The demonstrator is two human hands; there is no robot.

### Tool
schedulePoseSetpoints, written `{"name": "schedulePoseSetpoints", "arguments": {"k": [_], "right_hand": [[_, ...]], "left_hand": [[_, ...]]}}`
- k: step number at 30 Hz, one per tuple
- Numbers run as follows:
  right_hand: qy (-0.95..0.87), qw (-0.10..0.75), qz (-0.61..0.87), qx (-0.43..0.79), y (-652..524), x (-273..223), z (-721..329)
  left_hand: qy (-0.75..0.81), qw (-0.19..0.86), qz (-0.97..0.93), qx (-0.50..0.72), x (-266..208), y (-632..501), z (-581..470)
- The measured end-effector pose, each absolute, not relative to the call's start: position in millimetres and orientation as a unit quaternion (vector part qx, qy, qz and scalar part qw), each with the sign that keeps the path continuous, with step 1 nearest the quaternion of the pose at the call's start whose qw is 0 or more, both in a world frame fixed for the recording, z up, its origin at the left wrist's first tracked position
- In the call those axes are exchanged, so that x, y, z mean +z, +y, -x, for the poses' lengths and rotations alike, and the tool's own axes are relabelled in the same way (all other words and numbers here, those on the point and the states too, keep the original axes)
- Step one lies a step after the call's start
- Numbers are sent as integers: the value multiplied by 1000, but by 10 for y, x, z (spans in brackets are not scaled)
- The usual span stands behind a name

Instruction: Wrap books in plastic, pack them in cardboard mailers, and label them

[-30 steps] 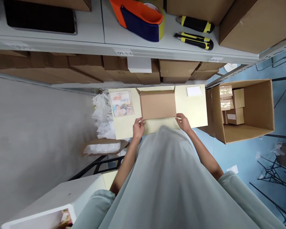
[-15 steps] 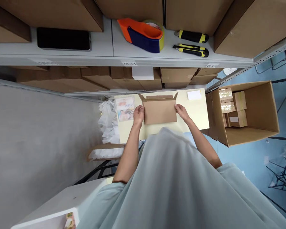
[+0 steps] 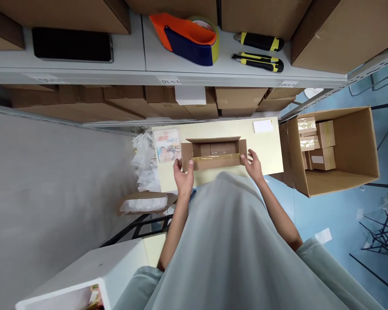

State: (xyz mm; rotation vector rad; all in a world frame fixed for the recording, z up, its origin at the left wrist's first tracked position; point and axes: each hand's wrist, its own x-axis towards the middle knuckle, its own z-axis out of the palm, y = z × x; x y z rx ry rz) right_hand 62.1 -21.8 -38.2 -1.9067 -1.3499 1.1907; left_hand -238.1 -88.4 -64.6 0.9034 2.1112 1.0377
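Note:
An open cardboard box (image 3: 216, 162) sits on the pale yellow tabletop (image 3: 268, 148), its opening facing up and its flaps spread. Yellowish tape runs along its near edge. At the box's left end is my left hand (image 3: 184, 178), thumb by the near left corner and fingers spread around the left flap. My right hand (image 3: 252, 165) is at the right end, its thumb touching the right flap and its other fingers held apart from the cardboard. Left of the box lies a printed picture sheet (image 3: 166, 146). A white label (image 3: 263, 126) lies toward the back right.
A large carton (image 3: 349, 153) holding several small taped boxes stands right of the table. Above, the grey shelf (image 3: 132, 54) bears a phone (image 3: 73, 44), a tape dispenser (image 3: 187, 41) and box cutters (image 3: 258, 60). White plastic bags (image 3: 145, 163) hang at the left.
The box has turned from showing its plain closed side to showing its opening upward. My hands have loosened from its sides, fingers spreading, and moved slightly nearer my body.

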Motion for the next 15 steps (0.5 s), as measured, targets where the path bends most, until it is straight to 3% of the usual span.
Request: {"name": "schedulePoseSetpoints", "arguments": {"k": [2,4,9,15], "right_hand": [[-553,305,695,343,-225,-231,-610],[-630,313,637,315,-155,-94,-550],[-795,157,463,358,377,-25,-305],[-835,36,457,304,995,-138,-288]], "left_hand": [[812,199,-388,388,-458,-858,2367],[788,178,-462,366,-314,-740,2334],[708,262,-610,240,-389,-328,2232],[723,277,-591,225,-560,-369,2324]]}}
